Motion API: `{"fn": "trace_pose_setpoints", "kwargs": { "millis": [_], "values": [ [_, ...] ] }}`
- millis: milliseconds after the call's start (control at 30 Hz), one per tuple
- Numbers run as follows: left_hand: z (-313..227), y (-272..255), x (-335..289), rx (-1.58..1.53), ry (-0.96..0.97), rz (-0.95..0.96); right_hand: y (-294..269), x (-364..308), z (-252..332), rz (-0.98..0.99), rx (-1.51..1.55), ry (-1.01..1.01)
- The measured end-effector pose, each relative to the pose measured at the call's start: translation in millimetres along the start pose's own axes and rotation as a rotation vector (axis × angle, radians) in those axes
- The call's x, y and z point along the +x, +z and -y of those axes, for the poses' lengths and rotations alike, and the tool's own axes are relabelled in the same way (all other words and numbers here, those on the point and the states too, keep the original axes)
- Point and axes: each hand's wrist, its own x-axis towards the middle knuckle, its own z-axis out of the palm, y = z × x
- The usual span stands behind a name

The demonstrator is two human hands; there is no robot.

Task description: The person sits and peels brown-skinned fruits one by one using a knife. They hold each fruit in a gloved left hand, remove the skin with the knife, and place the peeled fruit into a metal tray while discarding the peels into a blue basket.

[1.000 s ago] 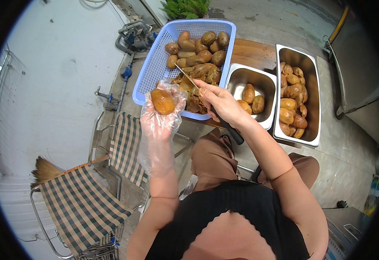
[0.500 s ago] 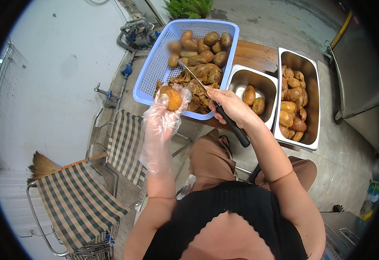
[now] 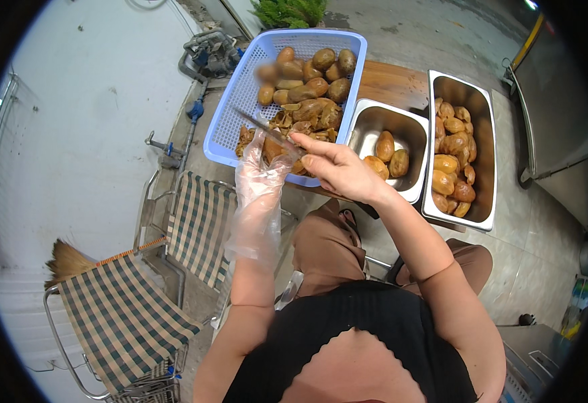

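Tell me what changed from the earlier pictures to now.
The right hand has moved the knife left; its blade now slants across the brown fruit, partly hiding it, in the gloved left hand. Nothing appears let go. The blue basket and steel pans stayed put.

Knife (image 3: 260, 124) crosses above blue basket (image 3: 216, 149); small pan (image 3: 413, 136) open from above.

Pale wall (image 3: 106, 134) at left, checked metal-framed seating (image 3: 126, 316) beside it, grey tiled floor (image 3: 529, 258) opposite.
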Motion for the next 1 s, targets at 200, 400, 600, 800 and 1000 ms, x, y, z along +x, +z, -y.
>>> {"fn": "trace_pose_setpoints", "kwargs": {
  "millis": [200, 400, 600, 800, 1000],
  "values": [
    [7, -6, -1, -0.487, -0.076, 0.075, 8, 0, 7, -0.025, -0.255, -0.098],
    [-1, 0, -5, -0.029, 0.035, 0.035, 8, -1, 10, -0.022, -0.246, -0.068],
    [-8, 1, -7, -0.073, 0.007, 0.021, 8, 0, 7, -0.014, -0.191, -0.083],
    [-15, 2, -7, -0.028, -0.013, 0.052, 6, 2, -3, 0.005, -0.038, -0.083],
    [-5, -6, -6, -0.106, 0.03, 0.046, 1, 1, 7, 0.073, 0.263, 0.123]
  ]
}}
